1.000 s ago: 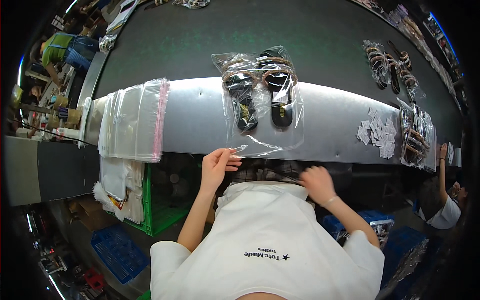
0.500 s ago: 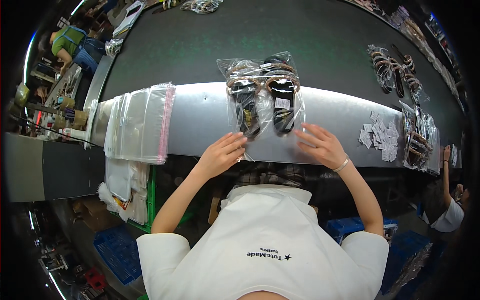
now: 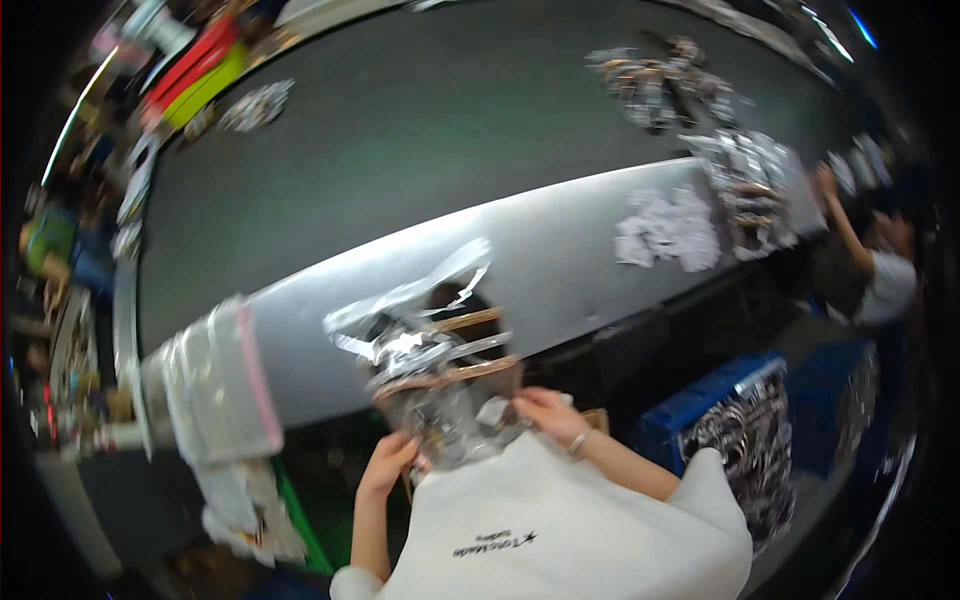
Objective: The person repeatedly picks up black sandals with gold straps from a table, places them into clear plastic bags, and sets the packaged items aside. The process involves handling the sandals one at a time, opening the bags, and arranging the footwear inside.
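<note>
A clear plastic bag with a pair of strappy sandals (image 3: pixel 440 370) inside is held up close to my body, over the table's front edge. My left hand (image 3: pixel 390 460) is closed on the bag's lower left side. At the lower right side, my right hand (image 3: pixel 552 415) pinches the bag near a small white tag (image 3: pixel 492 411). The straps look brown and tan, with shiny bands. Motion blur and glare on the plastic hide details of the soles.
A stack of clear bags (image 3: pixel 215 385) with a pink edge lies left. White paper tags (image 3: pixel 668 230) and bagged sandals (image 3: pixel 750 195) are on the right. More sandals (image 3: pixel 665 85) lie far back. Blue crates (image 3: pixel 715 420) stand lower right. A co-worker's arm (image 3: pixel 845 215) reaches in at right.
Both hands have gripped the bagged sandals, lifted them off the metal strip and drawn them toward my body. The whole view has turned and shifted.
</note>
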`<state>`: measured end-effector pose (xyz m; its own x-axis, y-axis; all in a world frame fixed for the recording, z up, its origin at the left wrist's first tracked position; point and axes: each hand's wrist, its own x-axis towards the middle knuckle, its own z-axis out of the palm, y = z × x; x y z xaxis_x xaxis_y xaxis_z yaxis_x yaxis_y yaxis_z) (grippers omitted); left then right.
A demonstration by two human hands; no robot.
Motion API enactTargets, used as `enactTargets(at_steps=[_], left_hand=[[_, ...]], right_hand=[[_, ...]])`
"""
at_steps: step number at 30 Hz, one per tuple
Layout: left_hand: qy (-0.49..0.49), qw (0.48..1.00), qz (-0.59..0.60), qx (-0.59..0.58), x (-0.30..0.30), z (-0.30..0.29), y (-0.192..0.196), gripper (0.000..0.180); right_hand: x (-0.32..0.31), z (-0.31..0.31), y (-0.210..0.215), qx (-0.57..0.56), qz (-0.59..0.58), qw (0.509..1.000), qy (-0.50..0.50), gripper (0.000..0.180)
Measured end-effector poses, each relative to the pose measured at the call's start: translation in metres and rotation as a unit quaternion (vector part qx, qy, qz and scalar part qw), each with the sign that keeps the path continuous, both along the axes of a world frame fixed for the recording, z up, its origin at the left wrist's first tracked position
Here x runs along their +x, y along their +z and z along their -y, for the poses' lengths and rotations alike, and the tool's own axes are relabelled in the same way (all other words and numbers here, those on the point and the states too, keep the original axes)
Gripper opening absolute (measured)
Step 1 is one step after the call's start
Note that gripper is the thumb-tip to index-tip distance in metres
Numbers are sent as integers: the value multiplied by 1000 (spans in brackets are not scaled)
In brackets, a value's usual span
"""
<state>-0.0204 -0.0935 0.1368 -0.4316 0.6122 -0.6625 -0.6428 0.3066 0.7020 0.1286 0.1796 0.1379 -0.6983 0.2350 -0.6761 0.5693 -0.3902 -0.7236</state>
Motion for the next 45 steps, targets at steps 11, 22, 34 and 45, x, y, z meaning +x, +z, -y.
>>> enactTargets(at_steps=[11, 22, 34, 45], left_hand=[[-207, 888, -386, 140, -2, -214, 98, 22], [-300, 696, -623, 193, -7, -264, 122, 26], [-52, 820, -451, 349, -38, -242, 165, 34], [-211, 647, -115, 723, -20, -218, 293, 9]], right_hand=[[-1, -74, 64, -344, -421, 768, -337, 54], [99, -385, 151, 61, -494, 667, -554, 36], [160, -575, 15, 168, -208, 717, -644, 33], [40, -385, 99, 706, -41, 639, -304, 19]])
